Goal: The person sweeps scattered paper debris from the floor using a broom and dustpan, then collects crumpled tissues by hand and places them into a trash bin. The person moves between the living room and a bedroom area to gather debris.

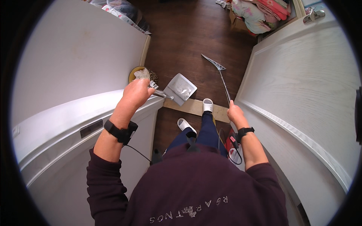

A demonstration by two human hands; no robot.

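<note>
My left hand [137, 91] grips the handle of a long-handled dustpan [173, 98], whose pale grey pan lies over the floor near the threshold. Bits of white debris [185, 92] and dust rest inside the pan. On the other side, my right hand [236, 113] is closed around the thin shaft of a long-handled sweeper [224, 84]. Its light blue-grey, fan-shaped head [215, 62] points away from me, to the right of the dustpan and apart from it.
A stone threshold [192, 108] crosses the doorway, with my white slippers [208, 105] at it. A white door [294, 76] stands to the right, a white wall [82, 48] left. Beside the wall sits a yellow bin [132, 74] holding a bag. Folded bedding [249, 14] is piled far right.
</note>
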